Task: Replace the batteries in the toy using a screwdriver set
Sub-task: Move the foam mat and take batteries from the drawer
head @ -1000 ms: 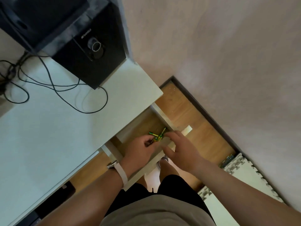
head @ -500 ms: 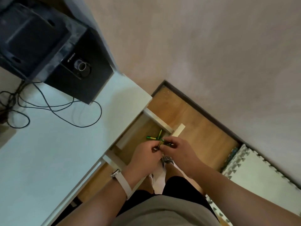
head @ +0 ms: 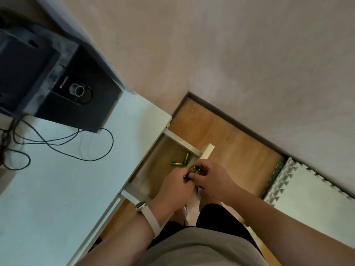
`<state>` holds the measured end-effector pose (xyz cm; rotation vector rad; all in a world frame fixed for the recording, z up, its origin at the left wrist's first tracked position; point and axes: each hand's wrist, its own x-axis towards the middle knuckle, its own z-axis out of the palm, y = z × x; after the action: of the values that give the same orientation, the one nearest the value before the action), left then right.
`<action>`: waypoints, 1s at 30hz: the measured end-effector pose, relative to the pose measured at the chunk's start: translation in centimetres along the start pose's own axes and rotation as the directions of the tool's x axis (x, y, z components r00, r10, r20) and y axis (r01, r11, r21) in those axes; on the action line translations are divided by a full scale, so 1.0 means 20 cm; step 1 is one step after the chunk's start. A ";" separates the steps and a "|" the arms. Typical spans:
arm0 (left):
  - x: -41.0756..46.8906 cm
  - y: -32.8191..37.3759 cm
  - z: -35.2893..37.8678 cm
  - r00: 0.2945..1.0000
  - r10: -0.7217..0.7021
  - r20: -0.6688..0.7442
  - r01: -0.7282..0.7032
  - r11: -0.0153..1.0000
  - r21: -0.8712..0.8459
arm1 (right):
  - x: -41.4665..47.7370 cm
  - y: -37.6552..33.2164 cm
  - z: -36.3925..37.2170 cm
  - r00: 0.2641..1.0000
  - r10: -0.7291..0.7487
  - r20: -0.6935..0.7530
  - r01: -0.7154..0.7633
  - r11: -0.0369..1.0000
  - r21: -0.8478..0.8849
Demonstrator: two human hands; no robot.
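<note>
A shallow wooden drawer (head: 153,169) stands pulled out from under the white desk (head: 67,179). Two green and gold batteries (head: 181,162) lie loose on its floor near the far corner. Over the drawer's front edge my left hand (head: 174,191) and my right hand (head: 209,177) meet, both gripping a small bunch of green batteries (head: 194,170) between their fingers. A white watch sits on my left wrist. The toy and the screwdriver set are out of view.
A black speaker (head: 63,89) with tangled black cables (head: 57,143) sits on the desk's far part. Wooden floor (head: 230,146) runs to a dark skirting and the wall. A grey-and-white foam mat (head: 307,198) lies at the right.
Both hands have lifted a bunch of batteries out of the drawer and drawn back toward me. Two batteries stay on the drawer floor. The camera has tilted, showing more wall.
</note>
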<state>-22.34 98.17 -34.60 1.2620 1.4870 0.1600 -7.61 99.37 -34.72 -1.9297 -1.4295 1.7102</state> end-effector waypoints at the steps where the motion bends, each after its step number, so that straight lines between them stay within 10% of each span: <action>1: 0.01 0.00 0.00 0.999 -0.013 0.029 0.014 0.999 -0.031 | 0.01 0.00 -0.01 1.000 0.012 0.015 -0.012 1.000 0.010; 8: 0.16 -0.11 -0.05 0.963 -0.228 0.141 0.267 0.868 -0.419 | 0.08 0.04 -0.06 0.995 0.102 -0.019 -0.098 0.984 0.151; 17: 0.49 -0.31 0.11 0.833 -0.520 -0.190 0.484 0.851 -0.204 | 0.12 0.13 -0.17 0.991 0.125 -0.054 -0.122 0.990 0.064; 30: 0.63 -0.28 0.20 0.926 -0.256 -0.279 0.253 0.966 -0.048 | 0.18 0.22 -0.22 0.988 0.153 -0.023 -0.152 0.987 0.052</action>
<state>-20.17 103.21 -47.79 1.0546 1.8807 0.1816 -2.05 101.59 -38.75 -2.0750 -1.2465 1.7590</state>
